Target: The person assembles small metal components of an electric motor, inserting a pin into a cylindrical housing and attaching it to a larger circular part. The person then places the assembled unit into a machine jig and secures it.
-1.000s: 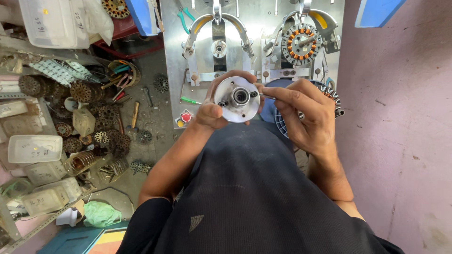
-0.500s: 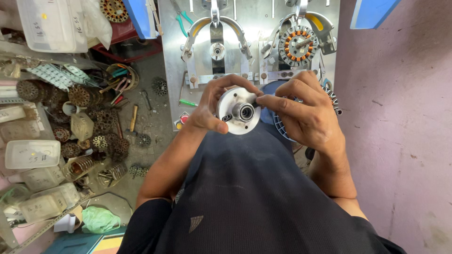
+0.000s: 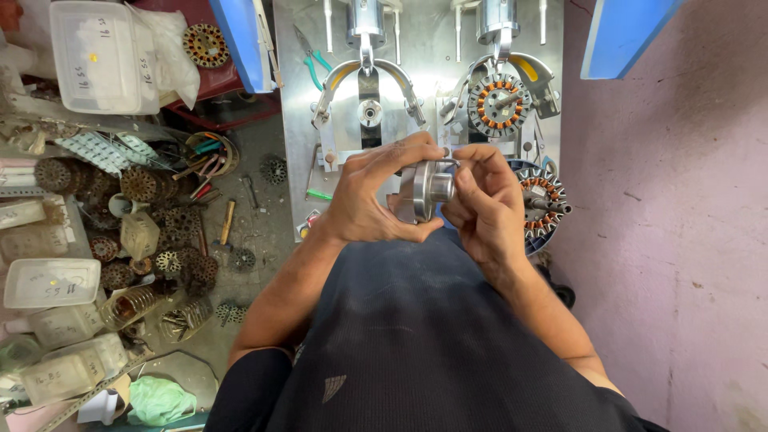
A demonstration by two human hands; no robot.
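A round silver metal part (image 3: 422, 190) with a short hub is held edge-on in front of my torso. My left hand (image 3: 372, 194) wraps around its rim from the left. The fingers of my right hand (image 3: 484, 200) pinch the hub side from the right. Just behind my hands stands a metal winding machine (image 3: 416, 72) with an empty holder on its left station and a copper-wound stator (image 3: 498, 104) on its right station. A second wound stator (image 3: 542, 204) lies right of my right hand.
Left of the machine the bench holds several bare stator cores (image 3: 140, 186), small hand tools (image 3: 204, 156), clear plastic boxes (image 3: 100, 56) and a green cloth (image 3: 160, 398). A pink wall (image 3: 680, 240) closes the right side. Blue frame bars (image 3: 240, 40) stand at the top.
The silver part faced the camera a second ago; now it is turned edge-on. My left hand has closed further around its rim and my right fingers have moved onto the hub.
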